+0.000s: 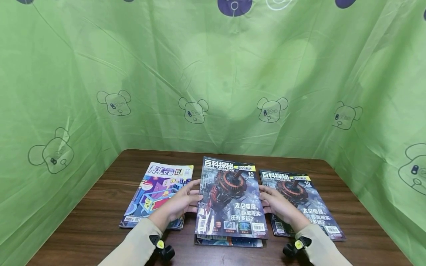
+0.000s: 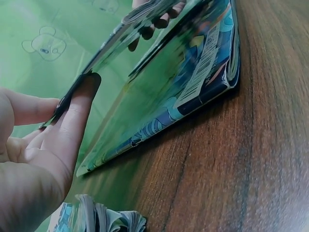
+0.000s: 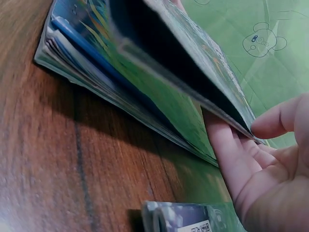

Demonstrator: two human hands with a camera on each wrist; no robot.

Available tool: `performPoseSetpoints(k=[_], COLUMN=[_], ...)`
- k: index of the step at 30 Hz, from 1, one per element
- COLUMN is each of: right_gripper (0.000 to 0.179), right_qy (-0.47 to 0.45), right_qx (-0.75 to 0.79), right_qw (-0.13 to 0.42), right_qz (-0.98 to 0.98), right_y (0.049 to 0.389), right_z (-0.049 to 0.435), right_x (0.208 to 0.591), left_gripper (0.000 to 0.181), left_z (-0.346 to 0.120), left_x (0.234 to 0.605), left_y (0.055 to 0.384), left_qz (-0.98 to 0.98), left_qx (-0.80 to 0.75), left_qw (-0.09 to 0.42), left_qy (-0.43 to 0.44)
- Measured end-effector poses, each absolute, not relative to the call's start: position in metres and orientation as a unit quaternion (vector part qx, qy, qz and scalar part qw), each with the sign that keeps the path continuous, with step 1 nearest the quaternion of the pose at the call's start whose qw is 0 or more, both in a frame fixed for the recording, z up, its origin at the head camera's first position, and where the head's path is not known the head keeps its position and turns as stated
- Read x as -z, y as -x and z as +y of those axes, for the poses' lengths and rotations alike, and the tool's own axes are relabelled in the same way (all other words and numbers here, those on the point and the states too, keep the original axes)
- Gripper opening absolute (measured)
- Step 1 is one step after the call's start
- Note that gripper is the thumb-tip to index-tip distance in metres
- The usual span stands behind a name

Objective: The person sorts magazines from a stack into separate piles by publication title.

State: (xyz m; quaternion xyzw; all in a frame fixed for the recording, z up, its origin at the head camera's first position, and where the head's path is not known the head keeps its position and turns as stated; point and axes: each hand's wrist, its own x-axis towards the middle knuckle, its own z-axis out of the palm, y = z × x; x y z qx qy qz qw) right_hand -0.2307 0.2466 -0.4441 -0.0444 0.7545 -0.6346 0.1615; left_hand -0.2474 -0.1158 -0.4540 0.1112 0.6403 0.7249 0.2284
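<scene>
A dark magazine (image 1: 229,199) with a red and black machine on its cover is held up at the centre. My left hand (image 1: 181,201) grips its left edge, thumb on the cover and fingers underneath. On the opposite edge, my right hand (image 1: 281,207) pinches it the same way. Beneath lies another magazine (image 1: 229,242), mostly covered in the head view; both wrist views show a gap between the two. In the left wrist view, this lower magazine (image 2: 198,82) has a barcode near its corner. The right wrist view shows its page edges (image 3: 101,87) on the table.
On the wooden table (image 1: 90,221), a purple and blue magazine (image 1: 156,192) lies to the left. A magazine with the same machine cover (image 1: 299,195) lies to the right, partly behind my right forearm. Green curtain (image 1: 213,74) with bear outlines surrounds the table's back and sides.
</scene>
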Motion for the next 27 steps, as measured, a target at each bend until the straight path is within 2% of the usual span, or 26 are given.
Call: performPoseSetpoints(k=[13,27], right_gripper=[0.062,0.063], right_qy=[0.085,0.065], right_qx=[0.654,0.639], right_qw=[0.182,0.147], right_qz=[0.729,0.752], right_y=[0.230,0.226], right_z=[0.254,0.255], right_x=[0.447,0.441], left_gripper=[0.072,0.072], left_z=[-0.113,-0.104], left_x=[0.452,0.453], left_y=[0.248,0.245], left_qz=[0.640,0.645], left_qx=[-0.726,-0.725], left_qw=[0.226,0.223], left_qy=[-0.108,-0.096])
